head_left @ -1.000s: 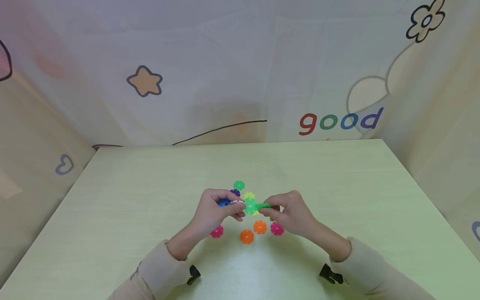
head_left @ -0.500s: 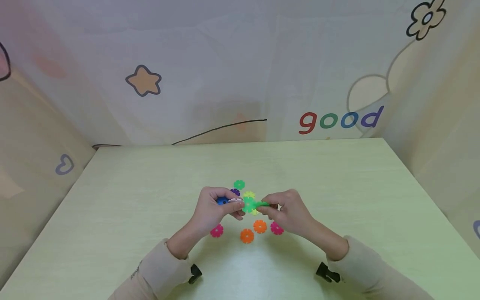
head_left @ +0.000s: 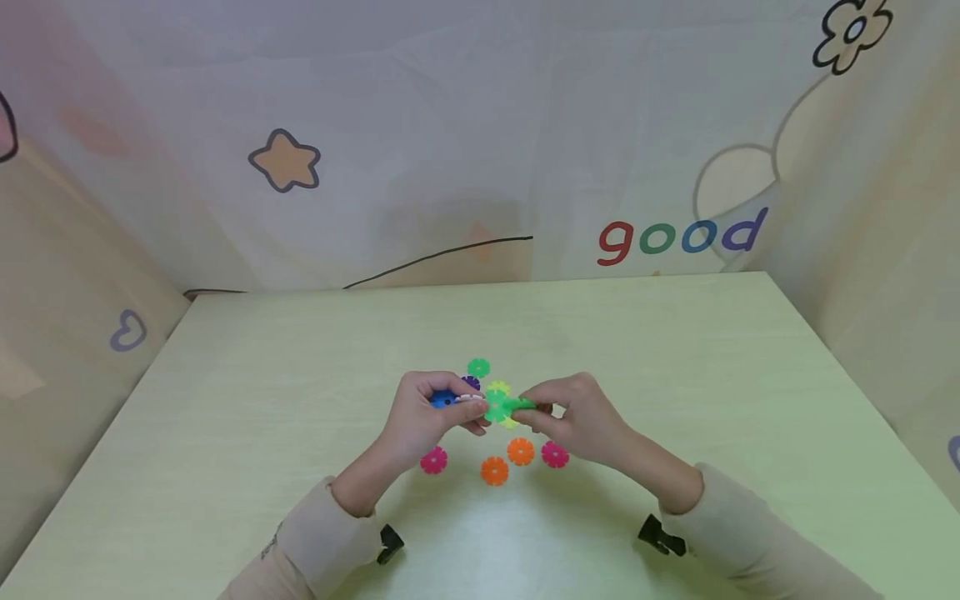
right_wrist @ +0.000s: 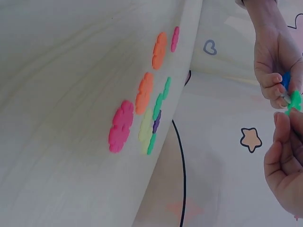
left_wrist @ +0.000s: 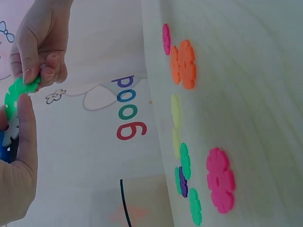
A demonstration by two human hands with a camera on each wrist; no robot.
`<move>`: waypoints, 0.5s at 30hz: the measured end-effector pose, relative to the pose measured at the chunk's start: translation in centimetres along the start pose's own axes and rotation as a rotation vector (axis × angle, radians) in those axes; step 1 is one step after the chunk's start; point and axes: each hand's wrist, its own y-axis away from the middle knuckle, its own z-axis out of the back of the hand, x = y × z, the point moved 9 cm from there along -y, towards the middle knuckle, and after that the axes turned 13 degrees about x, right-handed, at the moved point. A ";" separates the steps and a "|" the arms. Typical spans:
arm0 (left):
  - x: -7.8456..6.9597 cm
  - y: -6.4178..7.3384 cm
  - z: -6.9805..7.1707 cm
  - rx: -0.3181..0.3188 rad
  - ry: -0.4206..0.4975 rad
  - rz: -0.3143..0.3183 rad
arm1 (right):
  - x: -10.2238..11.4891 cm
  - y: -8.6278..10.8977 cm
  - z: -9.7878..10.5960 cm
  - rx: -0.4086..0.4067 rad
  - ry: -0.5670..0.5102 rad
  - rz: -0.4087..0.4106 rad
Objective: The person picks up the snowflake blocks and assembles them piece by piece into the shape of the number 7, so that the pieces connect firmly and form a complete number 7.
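Observation:
My left hand (head_left: 423, 417) pinches a short chain of notched flower-shaped plastic discs, held above the table. A blue disc (head_left: 442, 399) and a white disc (head_left: 470, 398) show by its fingers, and a green disc (head_left: 496, 407) projects beyond the thumb tip. Between thumb and fingertips, my right hand (head_left: 581, 417) grips another green disc (head_left: 522, 403), turned nearly edge-on and meeting the first green one. How deep their slots engage, I cannot tell. In the left wrist view both green discs touch, with the white disc (left_wrist: 11, 130) partly behind the left fingers.
Loose discs lie on the pale table (head_left: 262, 400): two orange discs (head_left: 494, 472), pink discs (head_left: 433, 460) on either side, a yellow disc (head_left: 498, 388), a purple disc (head_left: 471, 383) and a green disc (head_left: 478, 367). A printed cloth (head_left: 450, 125) hangs behind.
Both hands have risen slightly in the head view, and the held discs have shifted a little left. Each hand keeps its hold, and the loose discs lie as before.

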 end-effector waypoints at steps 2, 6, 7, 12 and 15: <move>0.0 0.0 0.0 -0.001 0.000 0.004 | -0.2 0.0 0.1 0.012 -0.026 -0.021; 0.1 0.1 0.0 -0.004 0.001 0.018 | -0.8 0.3 0.1 0.026 -0.088 -0.078; 0.2 0.1 0.1 -0.007 0.000 0.022 | -0.9 0.4 0.2 0.030 -0.104 -0.090; 0.3 0.2 0.3 -0.028 -0.013 0.044 | -1.7 0.8 0.3 0.042 -0.218 -0.162; 0.4 0.4 0.5 -0.030 -0.022 0.054 | -2.1 0.9 0.3 0.039 -0.289 -0.195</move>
